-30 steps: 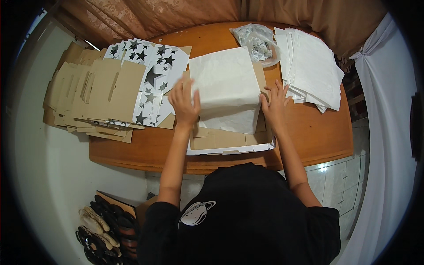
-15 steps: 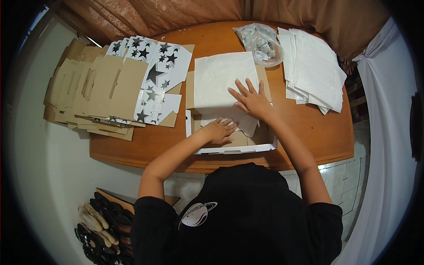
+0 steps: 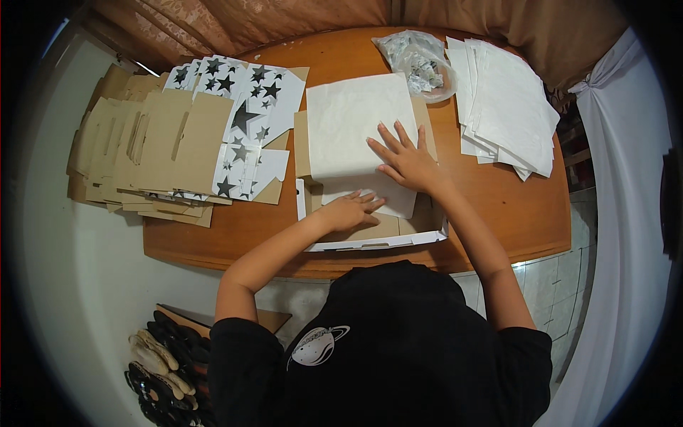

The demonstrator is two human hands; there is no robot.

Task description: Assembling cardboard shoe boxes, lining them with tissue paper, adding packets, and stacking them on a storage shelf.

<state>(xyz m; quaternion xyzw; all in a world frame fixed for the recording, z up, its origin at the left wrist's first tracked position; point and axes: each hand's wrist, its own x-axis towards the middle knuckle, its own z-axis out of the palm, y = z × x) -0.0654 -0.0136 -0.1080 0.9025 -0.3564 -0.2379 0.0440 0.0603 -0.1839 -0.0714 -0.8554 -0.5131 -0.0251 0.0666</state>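
An open cardboard box [image 3: 370, 245], white outside and brown inside, sits near the table's front edge with its lid folded back. A sheet of white paper [image 3: 356, 121] lies over the lid and bends down into the box. My left hand [image 3: 348, 211] rests inside the box on the paper's lower part, fingers stretched toward the right. My right hand [image 3: 409, 162] lies spread on the paper's right side, around the fold between lid and box. Both hands hold nothing; the palms hide some of the paper.
Flattened brown cardboard boxes [image 3: 156, 142] with star-printed sides [image 3: 245, 117] are piled at the left. A clear plastic bag [image 3: 420, 64] with crumpled pieces stands at the back. White paper sheets [image 3: 505, 107] are stacked at the right of the wooden table [image 3: 512, 220]. Shoes [image 3: 160, 370] lie at lower left.
The box and paper have shifted slightly left and the lid's far edge sits a little farther back. The paper's lower end lies flatter in the box. Both hands stay nearly in place.
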